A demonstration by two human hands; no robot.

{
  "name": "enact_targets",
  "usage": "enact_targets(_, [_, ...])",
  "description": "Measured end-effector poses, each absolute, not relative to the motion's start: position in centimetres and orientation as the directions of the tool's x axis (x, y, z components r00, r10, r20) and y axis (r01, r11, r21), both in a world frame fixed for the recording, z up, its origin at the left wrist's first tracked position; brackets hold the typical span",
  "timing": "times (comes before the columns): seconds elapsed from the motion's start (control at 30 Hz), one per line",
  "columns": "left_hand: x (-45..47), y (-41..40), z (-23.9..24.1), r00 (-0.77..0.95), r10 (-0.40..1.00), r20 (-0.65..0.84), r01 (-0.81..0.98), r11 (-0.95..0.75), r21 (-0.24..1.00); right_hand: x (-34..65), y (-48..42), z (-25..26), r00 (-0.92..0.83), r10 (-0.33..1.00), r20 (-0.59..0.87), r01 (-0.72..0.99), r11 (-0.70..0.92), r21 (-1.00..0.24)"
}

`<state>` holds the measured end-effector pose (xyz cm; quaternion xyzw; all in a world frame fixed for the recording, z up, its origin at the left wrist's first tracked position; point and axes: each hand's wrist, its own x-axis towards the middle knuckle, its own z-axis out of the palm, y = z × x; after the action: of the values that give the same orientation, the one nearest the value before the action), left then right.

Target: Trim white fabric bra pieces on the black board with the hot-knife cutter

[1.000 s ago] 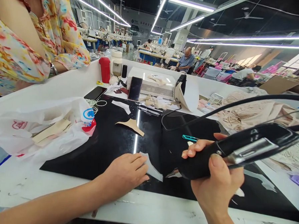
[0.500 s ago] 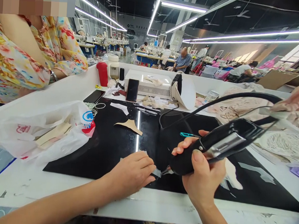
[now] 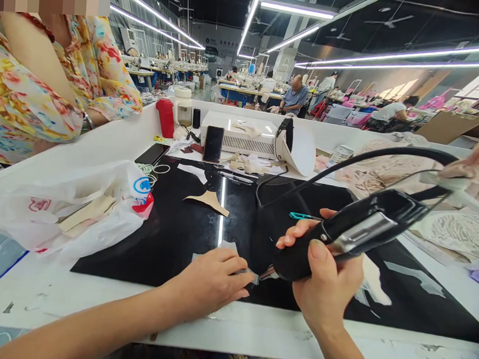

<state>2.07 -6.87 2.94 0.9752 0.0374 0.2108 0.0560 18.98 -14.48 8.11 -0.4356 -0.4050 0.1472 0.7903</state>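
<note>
My right hand is wrapped around a black hand-held electric tool with a silver side plate. Its thin metal tip points left and down, at the end of a translucent film piece. My left hand presses that piece onto the black mat, fingers close together and bent, covering most of it. Whether the tip touches the film I cannot tell. Beyond the hands lie a tan cut piece and a turquoise utility knife, partly behind my right fingers.
A black cable loops from the tool over the mat. Left stands a white plastic bag; right lie white cut pieces and lacy fabric. A phone leans at the back. A person in a floral top stands left.
My left hand's fingers have shifted slightly over the film, and more of it shows behind the knuckles. The tool stays almost in place; the whole view has moved a little.
</note>
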Motion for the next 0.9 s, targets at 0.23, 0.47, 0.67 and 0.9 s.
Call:
enact_targets(0.23, [2.2, -7.0, 3.0, 0.908, 0.077, 0.412, 0.052, -0.996, 0.073, 19.0, -14.5, 8.2, 0.629, 0.584, 0.513, 0.120, 0.580, -0.806])
enact_targets(0.47, [2.2, -6.8, 2.5, 0.916, 0.053, 0.398, 0.055, -0.998, 0.007, 18.9, -14.3, 8.7, 0.651, 0.563, 0.510, 0.112, 0.593, -0.797])
enact_targets(0.67, [2.0, -6.7, 2.2, 0.915, 0.053, 0.400, 0.061, -0.998, -0.008, 18.5, -13.9, 9.3, 0.683, 0.523, 0.510, 0.103, 0.623, -0.776])
enact_targets(0.9, [2.2, -7.0, 2.1, 0.925, 0.074, 0.372, 0.071, -0.997, 0.024, 18.9, -14.2, 8.2, 0.642, 0.563, 0.520, 0.128, 0.590, -0.797])
